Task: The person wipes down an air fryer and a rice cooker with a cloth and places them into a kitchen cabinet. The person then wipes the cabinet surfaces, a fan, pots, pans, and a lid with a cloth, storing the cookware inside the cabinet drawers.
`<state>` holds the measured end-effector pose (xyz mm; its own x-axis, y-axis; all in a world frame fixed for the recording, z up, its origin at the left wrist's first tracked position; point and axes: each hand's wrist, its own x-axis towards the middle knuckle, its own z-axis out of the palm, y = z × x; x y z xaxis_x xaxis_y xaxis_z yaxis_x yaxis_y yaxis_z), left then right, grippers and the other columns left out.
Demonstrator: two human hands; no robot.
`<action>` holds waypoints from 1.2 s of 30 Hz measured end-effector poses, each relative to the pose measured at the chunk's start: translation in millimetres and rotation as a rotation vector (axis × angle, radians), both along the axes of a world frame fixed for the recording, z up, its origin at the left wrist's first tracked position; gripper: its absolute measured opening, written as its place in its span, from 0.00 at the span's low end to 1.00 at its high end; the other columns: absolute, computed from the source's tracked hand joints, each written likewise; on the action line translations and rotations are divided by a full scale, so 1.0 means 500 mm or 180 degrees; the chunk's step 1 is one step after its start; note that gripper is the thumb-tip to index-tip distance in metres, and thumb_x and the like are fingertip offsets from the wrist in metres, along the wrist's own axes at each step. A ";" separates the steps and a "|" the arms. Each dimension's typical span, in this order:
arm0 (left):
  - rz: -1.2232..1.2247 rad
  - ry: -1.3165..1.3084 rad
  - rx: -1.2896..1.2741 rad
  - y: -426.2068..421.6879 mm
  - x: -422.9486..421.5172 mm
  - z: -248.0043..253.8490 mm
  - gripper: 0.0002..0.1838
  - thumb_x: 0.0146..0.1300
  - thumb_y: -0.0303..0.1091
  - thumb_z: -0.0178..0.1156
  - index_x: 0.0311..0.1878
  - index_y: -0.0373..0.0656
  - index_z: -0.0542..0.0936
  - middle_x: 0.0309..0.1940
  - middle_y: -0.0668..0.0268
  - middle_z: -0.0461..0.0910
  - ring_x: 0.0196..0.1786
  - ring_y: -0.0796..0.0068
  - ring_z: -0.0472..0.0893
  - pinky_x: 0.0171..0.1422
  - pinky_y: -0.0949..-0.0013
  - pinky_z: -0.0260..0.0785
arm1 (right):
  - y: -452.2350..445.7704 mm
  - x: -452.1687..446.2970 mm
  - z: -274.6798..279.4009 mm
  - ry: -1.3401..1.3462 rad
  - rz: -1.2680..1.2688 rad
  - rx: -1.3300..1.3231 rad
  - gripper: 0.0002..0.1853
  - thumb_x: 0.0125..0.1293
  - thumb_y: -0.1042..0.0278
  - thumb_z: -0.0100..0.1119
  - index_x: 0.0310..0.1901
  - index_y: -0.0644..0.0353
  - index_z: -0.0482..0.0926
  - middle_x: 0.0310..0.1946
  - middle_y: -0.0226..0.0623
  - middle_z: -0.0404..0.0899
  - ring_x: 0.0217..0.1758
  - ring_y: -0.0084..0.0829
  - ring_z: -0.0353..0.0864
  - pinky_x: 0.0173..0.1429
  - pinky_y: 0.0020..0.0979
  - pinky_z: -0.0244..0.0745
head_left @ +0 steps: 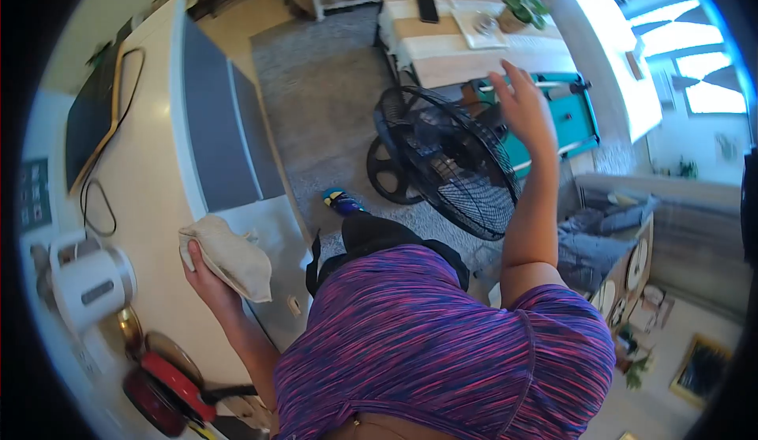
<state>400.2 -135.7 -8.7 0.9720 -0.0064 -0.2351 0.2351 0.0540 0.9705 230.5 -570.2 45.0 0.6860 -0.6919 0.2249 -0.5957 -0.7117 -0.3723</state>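
Observation:
My left hand [207,280] is closed on a folded beige cloth [233,257], which hangs over the fingers beside the countertop edge. My right hand [524,108] is raised with its fingers apart and nothing in it. Just below and left of that hand stands a black floor fan [450,163], tilted, with a round base on the rug. Whether the hand touches the fan I cannot tell. Behind the fan is a small pool table [568,116] with a turquoise top.
A white countertop [150,163] runs along the left, bearing a white kettle [95,286], red pans [170,385] and a loose black cable [99,203]. Ahead, a low table [442,57] holds a phone [427,8], a tray [482,37] and a potted plant [521,9]. A grey rug [308,84] covers the floor.

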 end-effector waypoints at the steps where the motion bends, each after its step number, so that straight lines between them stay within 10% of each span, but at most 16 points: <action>1: -0.0114 0.0188 -0.0117 -0.014 0.012 -0.009 0.22 0.66 0.43 0.47 0.53 0.33 0.69 0.45 0.55 0.75 0.45 0.63 0.78 0.46 0.65 0.74 | -0.018 -0.047 0.001 0.0067 -0.0345 0.0381 0.26 0.65 0.49 0.46 0.53 0.66 0.71 0.48 0.55 0.73 0.52 0.51 0.72 0.56 0.40 0.66; 9: -0.1886 0.0814 -0.0485 -0.196 0.004 -0.044 0.21 0.66 0.43 0.48 0.51 0.34 0.72 0.40 0.57 0.78 0.39 0.68 0.80 0.41 0.69 0.75 | 0.024 -0.289 -0.128 -0.0213 -0.1143 0.2868 0.33 0.68 0.43 0.39 0.62 0.64 0.63 0.58 0.40 0.68 0.62 0.32 0.64 0.66 0.29 0.52; 21: -0.2523 0.1849 -0.0796 -0.318 -0.132 -0.233 0.20 0.66 0.43 0.46 0.50 0.35 0.72 0.41 0.59 0.79 0.40 0.68 0.81 0.44 0.67 0.74 | 0.158 -0.301 -0.186 -0.1031 -0.0351 0.0745 0.30 0.57 0.48 0.58 0.55 0.61 0.70 0.49 0.47 0.75 0.53 0.44 0.73 0.56 0.35 0.66; 36: -0.1882 0.1765 -0.0716 -0.349 -0.186 -0.336 0.21 0.66 0.47 0.45 0.49 0.40 0.74 0.39 0.62 0.79 0.41 0.69 0.80 0.45 0.66 0.72 | 0.122 -0.324 -0.190 -0.1037 0.0089 0.0999 0.28 0.63 0.53 0.53 0.56 0.66 0.66 0.50 0.51 0.71 0.55 0.47 0.70 0.58 0.37 0.63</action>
